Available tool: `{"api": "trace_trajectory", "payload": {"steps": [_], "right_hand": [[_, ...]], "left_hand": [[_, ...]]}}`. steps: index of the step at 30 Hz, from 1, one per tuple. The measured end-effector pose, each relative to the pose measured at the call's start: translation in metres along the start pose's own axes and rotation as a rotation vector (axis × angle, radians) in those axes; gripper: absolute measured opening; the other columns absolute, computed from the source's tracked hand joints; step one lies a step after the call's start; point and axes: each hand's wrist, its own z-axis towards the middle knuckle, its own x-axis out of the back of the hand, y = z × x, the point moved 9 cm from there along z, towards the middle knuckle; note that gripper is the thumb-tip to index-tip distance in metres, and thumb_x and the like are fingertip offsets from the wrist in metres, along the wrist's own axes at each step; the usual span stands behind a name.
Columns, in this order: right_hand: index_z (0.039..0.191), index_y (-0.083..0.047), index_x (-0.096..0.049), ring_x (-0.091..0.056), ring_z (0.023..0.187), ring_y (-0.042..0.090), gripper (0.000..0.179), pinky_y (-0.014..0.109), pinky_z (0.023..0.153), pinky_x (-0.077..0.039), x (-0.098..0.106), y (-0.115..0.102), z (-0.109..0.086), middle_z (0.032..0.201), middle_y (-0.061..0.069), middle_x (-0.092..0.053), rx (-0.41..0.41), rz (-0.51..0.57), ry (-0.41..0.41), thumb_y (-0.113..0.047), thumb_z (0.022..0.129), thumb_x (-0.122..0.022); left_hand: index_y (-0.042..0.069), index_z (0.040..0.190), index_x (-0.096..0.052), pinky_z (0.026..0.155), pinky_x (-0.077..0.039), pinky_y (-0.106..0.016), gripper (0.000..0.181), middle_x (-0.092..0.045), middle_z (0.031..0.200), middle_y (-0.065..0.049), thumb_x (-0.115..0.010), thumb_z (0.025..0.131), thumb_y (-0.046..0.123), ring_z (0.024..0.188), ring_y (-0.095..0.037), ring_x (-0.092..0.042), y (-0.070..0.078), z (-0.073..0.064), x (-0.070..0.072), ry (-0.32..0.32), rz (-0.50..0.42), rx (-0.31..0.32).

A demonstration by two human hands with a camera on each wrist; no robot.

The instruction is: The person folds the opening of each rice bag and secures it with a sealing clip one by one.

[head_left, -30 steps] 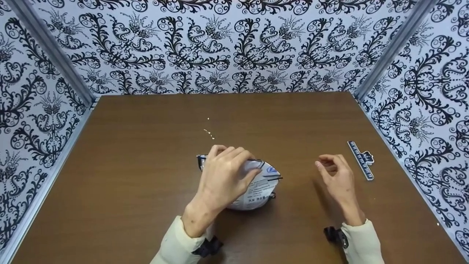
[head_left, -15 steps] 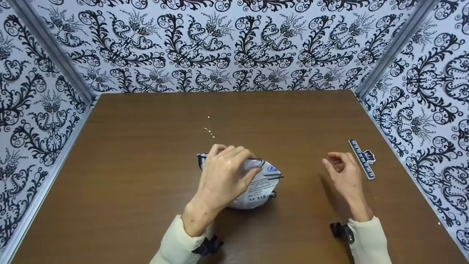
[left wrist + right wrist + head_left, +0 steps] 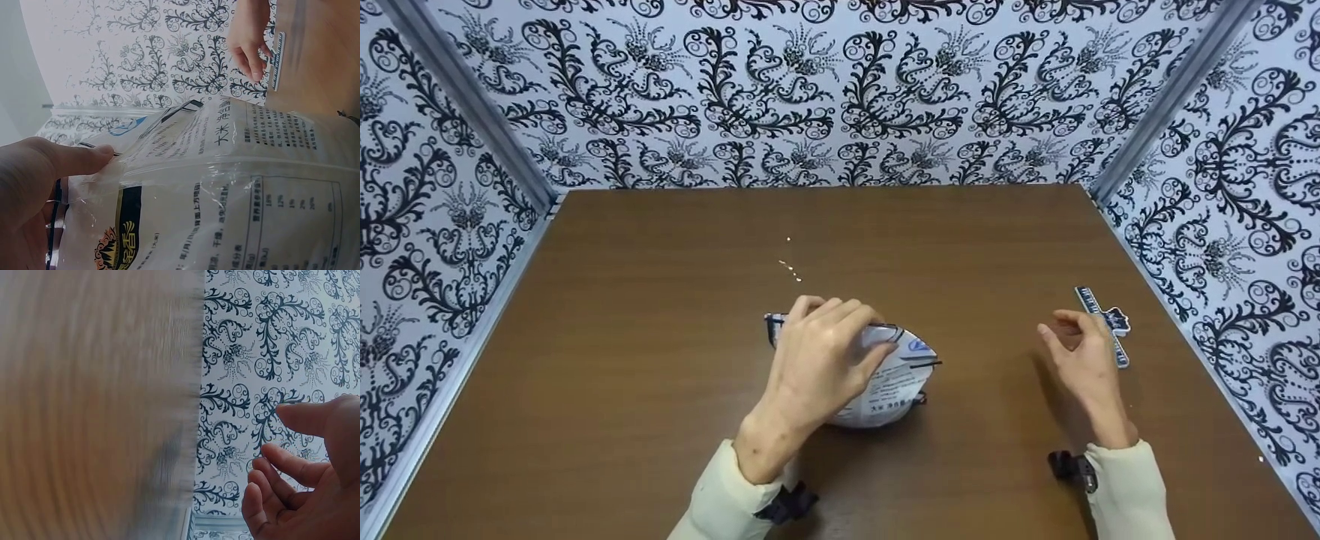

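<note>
A: How's the light?

B: Moderate and fairly even in the head view. A soft shadow lies on the tabletop [image 3: 660, 337] just left of the right hand [image 3: 1087, 367], and another darkens the wood near the left hand's [image 3: 814, 352] wrist.

A: Any glare?

B: Yes, pale streaks on the clear plastic of the bag [image 3: 247, 160], beyond the left thumb. That wrist view looks hazy, and the patterned wall [image 3: 185, 50] past the bag washes out toward white.

A: Sharpness?

B: The head view is mostly clear, though small print beside the left hand is soft. In the right wrist view, the wood beside the fingers smears into streaks; the wall behind them is crisper, the palm dimmer.
</note>
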Motion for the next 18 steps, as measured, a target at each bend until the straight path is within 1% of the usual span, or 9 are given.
{"api": "trace_trajectory", "payload": {"steps": [4, 6, 9, 13, 16, 18], "right_hand": [[0.123, 0.010, -0.066, -0.058, 0.103, 0.029, 0.036, 0.001, 0.078, -0.035, 0.002, 0.006, 0.002, 0.116, 0.023, -0.058, -0.020, -0.025, -0.009, -0.010, 0.095, -0.074], [0.125, 0.009, -0.065, -0.058, 0.105, 0.031, 0.037, 0.003, 0.079, -0.034, 0.002, 0.009, 0.004, 0.116, 0.023, -0.057, -0.034, -0.036, -0.024, -0.012, 0.096, -0.073], [0.127, 0.008, -0.065, -0.058, 0.109, 0.034, 0.038, 0.011, 0.082, -0.037, 0.003, 0.014, 0.007, 0.119, 0.023, -0.056, -0.056, -0.051, -0.039, -0.015, 0.097, -0.072], [0.128, 0.007, -0.064, -0.058, 0.112, 0.037, 0.039, 0.022, 0.086, -0.040, 0.009, 0.019, 0.009, 0.120, 0.024, -0.056, -0.072, -0.069, -0.028, -0.016, 0.097, -0.072], [0.126, 0.009, -0.064, -0.056, 0.112, 0.040, 0.039, 0.029, 0.090, -0.040, 0.012, 0.023, 0.011, 0.120, 0.026, -0.056, -0.065, -0.082, -0.015, -0.013, 0.096, -0.073], [0.125, 0.011, -0.064, -0.054, 0.114, 0.042, 0.038, 0.037, 0.093, -0.040, 0.014, 0.024, 0.013, 0.120, 0.028, -0.055, -0.052, -0.088, -0.009, -0.011, 0.096, -0.072]], "left_hand": [[0.020, 0.098, -0.075, 0.088, -0.048, -0.034, 0.021, -0.076, 0.087, 0.010, -0.086, 0.085, 0.033, 0.079, -0.009, -0.068, 0.000, 0.000, 0.001, 0.008, 0.001, -0.005], [0.020, 0.097, -0.075, 0.088, -0.048, -0.034, 0.021, -0.076, 0.086, 0.009, -0.086, 0.084, 0.032, 0.079, -0.009, -0.068, 0.000, 0.000, 0.001, 0.013, -0.002, -0.004], [0.020, 0.097, -0.075, 0.088, -0.049, -0.034, 0.020, -0.076, 0.086, 0.009, -0.086, 0.085, 0.031, 0.078, -0.009, -0.068, 0.000, -0.001, 0.001, 0.015, -0.001, 0.000], [0.020, 0.097, -0.075, 0.088, -0.049, -0.034, 0.020, -0.076, 0.087, 0.010, -0.086, 0.085, 0.032, 0.079, -0.009, -0.068, 0.000, 0.000, 0.001, 0.008, 0.001, 0.004], [0.020, 0.097, -0.075, 0.088, -0.048, -0.033, 0.020, -0.076, 0.087, 0.011, -0.085, 0.086, 0.032, 0.079, -0.009, -0.067, 0.000, 0.000, 0.000, 0.000, 0.002, 0.005], [0.020, 0.098, -0.075, 0.088, -0.048, -0.034, 0.020, -0.076, 0.087, 0.011, -0.085, 0.086, 0.033, 0.079, -0.009, -0.067, 0.000, 0.001, 0.000, -0.003, 0.002, 0.007]]}}
